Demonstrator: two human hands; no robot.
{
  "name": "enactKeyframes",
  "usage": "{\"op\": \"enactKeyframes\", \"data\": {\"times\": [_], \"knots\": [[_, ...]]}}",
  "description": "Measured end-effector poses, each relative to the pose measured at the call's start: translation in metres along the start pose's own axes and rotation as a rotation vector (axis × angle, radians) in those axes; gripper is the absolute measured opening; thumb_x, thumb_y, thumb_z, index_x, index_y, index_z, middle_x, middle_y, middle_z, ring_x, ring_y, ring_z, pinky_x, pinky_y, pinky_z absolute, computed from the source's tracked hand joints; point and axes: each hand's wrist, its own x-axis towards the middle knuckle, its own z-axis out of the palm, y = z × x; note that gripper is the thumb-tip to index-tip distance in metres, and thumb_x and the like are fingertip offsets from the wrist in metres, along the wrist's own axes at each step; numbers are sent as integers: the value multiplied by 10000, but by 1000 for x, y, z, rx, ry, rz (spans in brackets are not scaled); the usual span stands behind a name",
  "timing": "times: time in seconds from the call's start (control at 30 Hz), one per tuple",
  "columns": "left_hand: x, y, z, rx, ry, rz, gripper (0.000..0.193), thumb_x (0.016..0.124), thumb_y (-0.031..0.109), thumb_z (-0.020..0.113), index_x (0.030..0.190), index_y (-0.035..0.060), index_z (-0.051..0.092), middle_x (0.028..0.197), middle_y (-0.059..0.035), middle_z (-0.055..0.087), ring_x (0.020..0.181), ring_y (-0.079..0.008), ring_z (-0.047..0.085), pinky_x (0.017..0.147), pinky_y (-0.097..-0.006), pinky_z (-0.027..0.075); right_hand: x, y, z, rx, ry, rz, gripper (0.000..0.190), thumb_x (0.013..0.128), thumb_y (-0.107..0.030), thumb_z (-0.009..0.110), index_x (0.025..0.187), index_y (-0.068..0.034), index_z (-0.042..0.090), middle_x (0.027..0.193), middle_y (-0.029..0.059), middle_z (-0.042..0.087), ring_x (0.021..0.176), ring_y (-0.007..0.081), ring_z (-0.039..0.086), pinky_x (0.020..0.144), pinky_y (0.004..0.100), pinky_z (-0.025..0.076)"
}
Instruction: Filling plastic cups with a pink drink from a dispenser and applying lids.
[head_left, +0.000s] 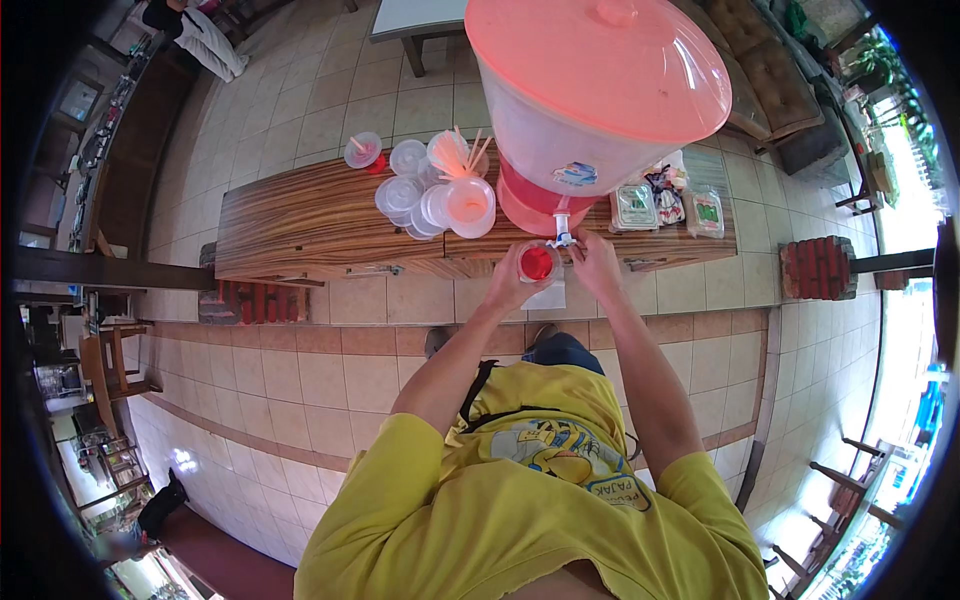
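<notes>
My left hand (511, 279) grips a clear plastic cup (537, 264) with red liquid inside, held close beside a white spigot (562, 229). At the spigot's right side, the fingers of my right hand (595, 264) touch its handle; whether they pinch it is hard to make out. The spigot belongs to a large drink dispenser (555, 161) with a translucent body, a pink lid (600, 67) and red liquid low inside. It stands on a wood-grain cabinet (300, 210). Whether liquid is flowing cannot be seen.
Left of the dispenser are stacked plastic cups (409, 199), pink straws (457, 154) and a lidded cup of red drink (367, 152). Packaged goods (634, 208) lie to its right. Brick pillars (817, 268) flank the cabinet. A person (199, 37) stands far left.
</notes>
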Motion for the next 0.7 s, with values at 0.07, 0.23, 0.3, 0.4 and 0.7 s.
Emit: {"op": "enactKeyframes", "data": {"times": [0.07, 0.23, 0.3, 0.4, 0.7], "knots": [[8, 3, 6, 16, -26, -31, 785, 707, 221, 971, 1362, 62, 568, 1285, -131, 706, 1215, -281, 693, 1036, -400, 547, -1, 2, 1, 17, 14, -12, 204, 915, -58, 716, 1107, 10, 724, 965, 226, 756, 899, 396, 746, 781, 470, 580], [24, 14, 14, -62, -15, -12, 789, 718, 229, 966, 1374, 57, 562, 1275, -119, 703, 1202, -253, 694, 1035, -389, 546, -4, 8, 1, 41, 41, -40, 197, 903, -70, 734, 1087, 2, 739, 946, 217, 744, 892, 399, 722, 796, 485, 562], [27, 16, 15, -93, -13, -23, 798, 714, 220, 967, 1379, 54, 558, 1278, -113, 693, 1204, -247, 688, 1039, -383, 542, -4, 8, -1, -37, 57, -144, 217, 897, -89, 750, 1101, -14, 757, 1003, 197, 732, 968, 393, 683, 871, 484, 539], [28, 13, 15, -90, 5, -19, 766, 742, 254, 961, 1370, 60, 567, 1271, -123, 713, 1187, -256, 707, 1017, -391, 560, -6, 6, -2, -74, 42, -136, 198, 893, -109, 764, 1070, -20, 766, 1057, 180, 709, 1030, 398, 633, 929, 489, 508], [32, 8, 19, -71, -9, -27, 795, 730, 268, 968, 1382, 59, 564, 1277, -129, 711, 1191, -263, 707, 1016, -399, 563, -10, 13, -3, -104, 64, -187, 196, 892, -179, 797, 961, 0, 756, 1055, 179, 703, 1031, 403, 634, 916, 487, 507]]}}
